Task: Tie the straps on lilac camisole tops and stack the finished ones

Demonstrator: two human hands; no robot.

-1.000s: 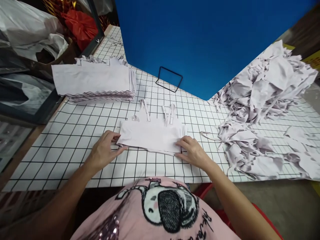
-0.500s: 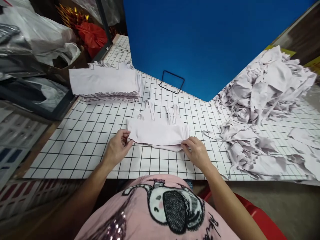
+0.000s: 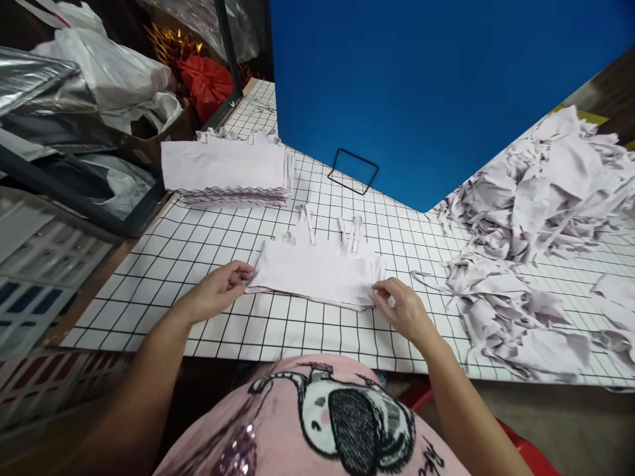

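A pale, near-white strappy top (image 3: pixel 317 271) lies flat on the grid-patterned table cover, its thin straps pointing away from me and its long straight edge towards me. My left hand (image 3: pixel 221 287) is at the left edge, fingertips and thumb closed on the lower left corner. At the lower right corner, my right hand (image 3: pixel 399 305) pinches the fabric between thumb and fingers. The front and back layers lie nearly even along the near edge. Beyond it to the left is a neat stack of similar folded tops (image 3: pixel 225 165), straps at the far side.
A large heap of crumpled pale garments (image 3: pixel 540 185) fills the right back, with a smaller heap (image 3: pixel 506 311) nearer. A blue panel (image 3: pixel 421 86) stands behind, a black wire frame (image 3: pixel 353 170) by its lower edge. Left are plastic bags (image 3: pixel 109 66) and a dark metal frame (image 3: pixel 143 215).
The top's lower left corner has been drawn out to the left and its front layer brought down over the back one. My left hand moved left. The whole view shifted slightly.
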